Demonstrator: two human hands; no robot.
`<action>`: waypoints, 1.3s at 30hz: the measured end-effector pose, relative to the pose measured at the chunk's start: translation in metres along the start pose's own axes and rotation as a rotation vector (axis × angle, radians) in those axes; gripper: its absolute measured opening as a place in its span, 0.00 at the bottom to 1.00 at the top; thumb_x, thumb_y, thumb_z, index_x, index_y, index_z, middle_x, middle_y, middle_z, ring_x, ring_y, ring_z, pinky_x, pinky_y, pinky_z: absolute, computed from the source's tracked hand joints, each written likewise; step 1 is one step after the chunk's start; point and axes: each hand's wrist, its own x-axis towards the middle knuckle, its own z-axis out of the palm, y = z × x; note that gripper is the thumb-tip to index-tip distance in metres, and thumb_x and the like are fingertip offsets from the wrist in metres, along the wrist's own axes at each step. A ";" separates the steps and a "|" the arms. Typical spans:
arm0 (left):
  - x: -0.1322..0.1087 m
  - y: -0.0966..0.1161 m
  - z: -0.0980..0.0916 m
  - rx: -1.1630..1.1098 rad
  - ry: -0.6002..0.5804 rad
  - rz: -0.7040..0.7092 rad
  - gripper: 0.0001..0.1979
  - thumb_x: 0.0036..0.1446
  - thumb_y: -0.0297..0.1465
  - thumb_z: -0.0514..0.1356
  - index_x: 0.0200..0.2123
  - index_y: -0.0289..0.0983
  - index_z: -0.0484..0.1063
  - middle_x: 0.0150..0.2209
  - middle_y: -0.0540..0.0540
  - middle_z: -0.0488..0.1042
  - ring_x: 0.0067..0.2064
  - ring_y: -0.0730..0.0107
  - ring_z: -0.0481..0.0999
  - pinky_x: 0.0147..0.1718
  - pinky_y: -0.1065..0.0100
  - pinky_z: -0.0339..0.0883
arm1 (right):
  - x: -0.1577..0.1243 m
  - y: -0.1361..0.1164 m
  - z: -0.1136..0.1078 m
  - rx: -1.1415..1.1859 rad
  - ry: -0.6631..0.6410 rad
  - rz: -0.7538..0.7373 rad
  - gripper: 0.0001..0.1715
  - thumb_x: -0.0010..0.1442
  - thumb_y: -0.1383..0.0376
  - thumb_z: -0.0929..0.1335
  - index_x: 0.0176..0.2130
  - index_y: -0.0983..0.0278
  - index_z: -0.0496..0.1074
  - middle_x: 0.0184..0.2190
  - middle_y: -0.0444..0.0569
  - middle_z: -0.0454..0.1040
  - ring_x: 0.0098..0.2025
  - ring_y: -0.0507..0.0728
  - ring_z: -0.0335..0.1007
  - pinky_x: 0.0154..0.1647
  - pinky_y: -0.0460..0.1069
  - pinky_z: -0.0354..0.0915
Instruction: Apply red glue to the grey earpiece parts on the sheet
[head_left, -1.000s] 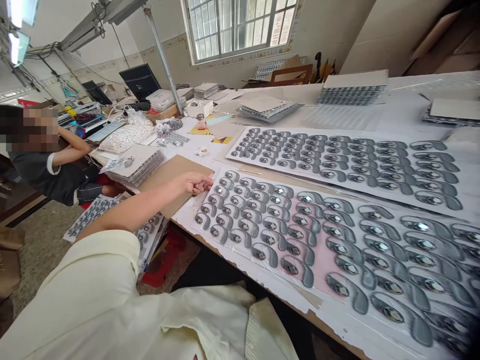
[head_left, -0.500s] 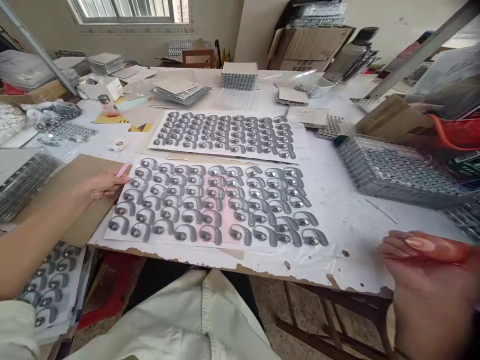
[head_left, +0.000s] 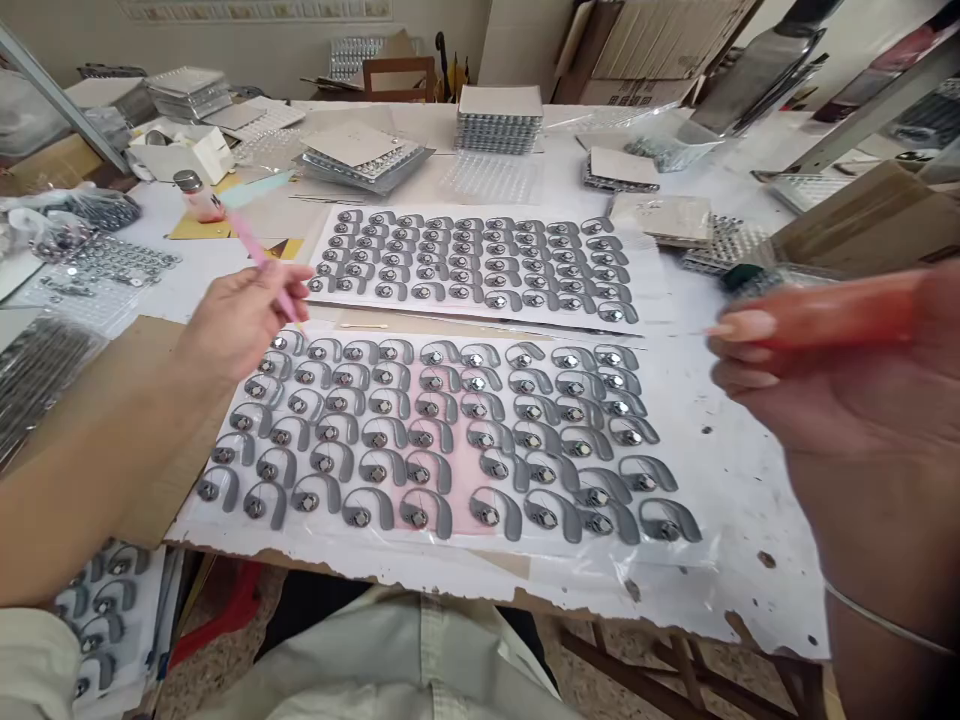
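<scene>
My left hand (head_left: 238, 318) is raised over the top left corner of the near sheet (head_left: 442, 440) of grey hook-shaped parts, and its fingers are closed round a thin pink stick (head_left: 259, 255) that points up and away. My right hand (head_left: 832, 375) hovers close to the camera at the right, above the table's white surface, fingers together and slightly curled, blurred; nothing shows in it. A second sheet (head_left: 472, 265) with the same grey parts lies just behind the near one.
Stacks of filled trays (head_left: 499, 125) and cardboard boxes (head_left: 645, 50) stand at the back. A brown cardboard sheet (head_left: 112, 400) lies at the left. More part sheets (head_left: 105, 600) sit below the table's left edge. The front edge (head_left: 525, 600) is chipped.
The view swung right, away from a seated person. My left hand lifted off the sheet's corner with the pink stick. My right hand came up into view at the right.
</scene>
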 end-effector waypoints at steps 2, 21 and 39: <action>0.002 0.006 0.032 0.181 -0.048 0.129 0.15 0.64 0.38 0.54 0.37 0.33 0.74 0.28 0.50 0.71 0.32 0.77 0.71 0.32 0.75 0.69 | 0.015 -0.009 0.036 0.331 -0.270 0.239 0.31 0.54 0.44 0.64 0.22 0.67 0.75 0.22 0.46 0.75 0.20 0.49 0.68 0.16 0.48 0.48; -0.012 -0.033 0.071 0.708 -0.619 1.170 0.08 0.60 0.23 0.55 0.38 0.30 0.74 0.36 0.39 0.79 0.34 0.69 0.79 0.30 0.70 0.77 | 0.012 -0.001 0.175 0.347 -0.360 0.077 0.28 0.63 0.51 0.62 0.17 0.61 0.64 0.15 0.45 0.67 0.19 0.50 0.63 0.12 0.47 0.54; -0.028 -0.049 0.077 1.004 -0.558 1.357 0.07 0.55 0.20 0.56 0.30 0.29 0.75 0.29 0.38 0.78 0.18 0.72 0.71 0.13 0.71 0.66 | -0.031 0.005 0.185 -0.046 -0.182 -0.332 0.11 0.55 0.56 0.70 0.30 0.61 0.71 0.21 0.45 0.68 0.21 0.52 0.62 0.21 0.50 0.59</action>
